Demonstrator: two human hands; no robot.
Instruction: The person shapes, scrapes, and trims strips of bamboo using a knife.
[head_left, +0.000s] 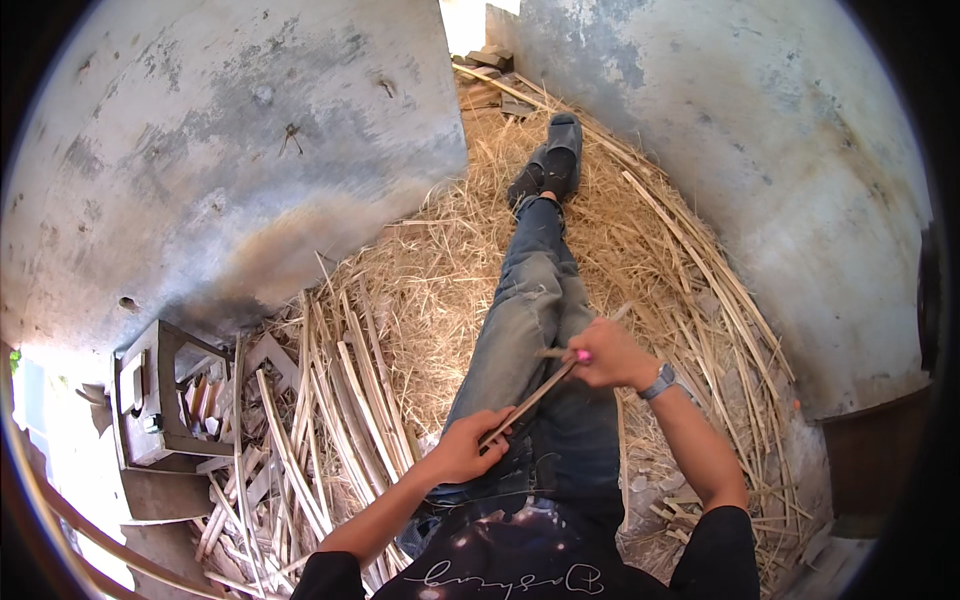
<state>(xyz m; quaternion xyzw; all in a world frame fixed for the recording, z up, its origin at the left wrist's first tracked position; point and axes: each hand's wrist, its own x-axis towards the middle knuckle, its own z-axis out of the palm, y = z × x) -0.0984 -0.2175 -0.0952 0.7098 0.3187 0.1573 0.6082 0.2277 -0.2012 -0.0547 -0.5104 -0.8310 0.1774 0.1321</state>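
Note:
Across my lap a long, narrow strip of brown split wood or bamboo (530, 402) slants up from left to right. My left hand (468, 447) is closed around its lower end, above my thigh. Farther up the strip, my right hand (612, 354) makes a fist, with a watch on the wrist. A small tool with a bright pink end (584, 356) sits in that fist, and a short brownish piece sticks out to its left against the strip. The fingers hide most of the tool, so its exact kind is unclear. A blurred pale tip (622, 312) shows beyond the fist.
My legs in worn jeans (520, 300) stretch forward over straw-like shavings (430, 290). Long pale strips lie at the left (350, 390) and along the right wall (690, 240). A broken box-like frame (165, 400) stands at left. Grey walls (300, 120) rise on both sides.

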